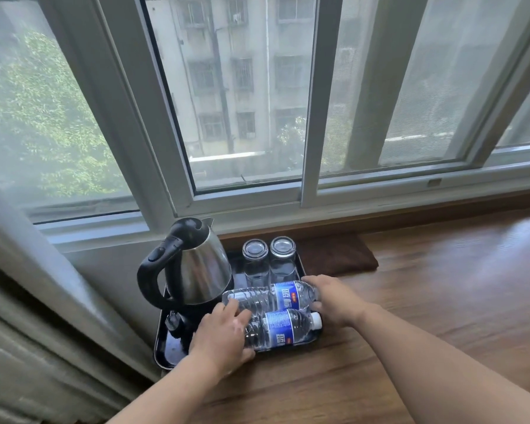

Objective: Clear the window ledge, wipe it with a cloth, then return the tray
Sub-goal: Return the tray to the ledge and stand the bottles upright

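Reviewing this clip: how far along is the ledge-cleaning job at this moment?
Done: nothing visible; the tray with kettle, glasses and bottles sits on the ledge. In hand: left hand and right hand are at the bottles and tray. Left: lifting it away, wiping with the brown cloth, returning the tray.

Head view, apparently close, looking down.

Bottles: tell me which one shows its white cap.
The near bottle, closest to the tray's front edge; its white cap points right. The right hand covers the far bottle's cap end.
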